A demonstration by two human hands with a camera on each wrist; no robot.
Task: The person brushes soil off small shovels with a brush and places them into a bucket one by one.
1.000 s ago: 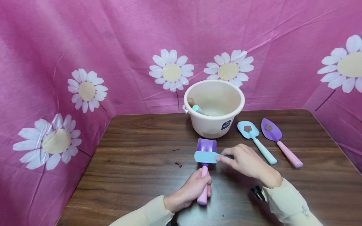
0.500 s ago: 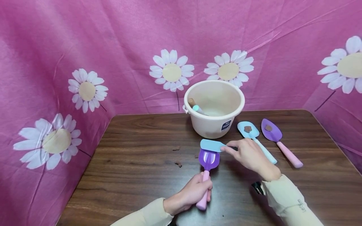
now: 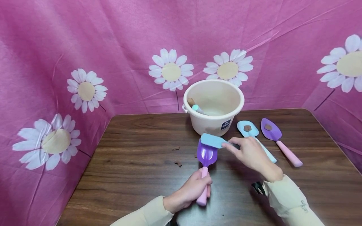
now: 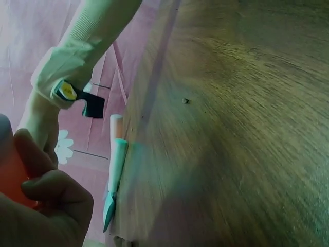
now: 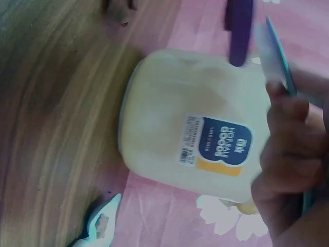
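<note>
My left hand grips the pink handle of a toy shovel, its purple scoop pointing away over the table. A flat light-blue spatula is held by its dark handle in my right hand; its blade overlaps the far edge of the scoop in the head view. In the right wrist view, the spatula blade appears edge-on beside the purple scoop. Brown scraps lie on the table left of the scoop, and another bit peeks out right beside it.
Behind the hands stands a cream bucket with a brown and a mint handle inside. A light-blue shovel and a purple shovel lie to the right, each bearing a brown lump. A flowered pink cloth hangs around the wooden table.
The spatula has moved away from me, from across the scoop's middle to its far edge, and now slants. The shovel's scoop has changed its tilt. A brown bit now shows left of the scoop.
</note>
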